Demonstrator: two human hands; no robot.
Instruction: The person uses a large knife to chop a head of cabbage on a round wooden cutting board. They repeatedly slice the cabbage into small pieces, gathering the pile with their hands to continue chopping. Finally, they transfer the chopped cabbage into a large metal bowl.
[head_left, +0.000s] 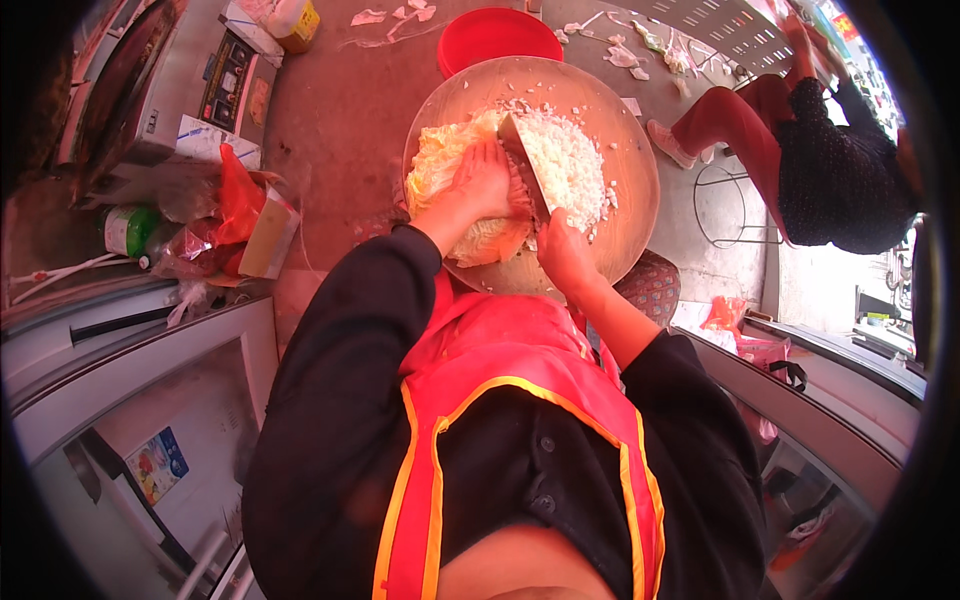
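Note:
On a round wooden chopping board (634, 176) lies a large piece of leafy cabbage (435, 161), which looks like napa cabbage. My left hand (484, 180) presses flat on its leaves, fingers pointing away from me. My right hand (562, 247) grips the near end of a broad cleaver (529, 165). The blade stands on edge between the cabbage and a heap of finely chopped white cabbage (566, 165) on its right. Small chopped bits lie scattered over the board, mostly at its far and right parts.
Beyond the board a red plastic basin (499, 37) stands on the floor, with leaf scraps (622, 56) near it. A seated person (832, 165) is at the far right beside a round metal stool frame (727, 206). An open cardboard box (270, 236) with plastic bags lies at the left.

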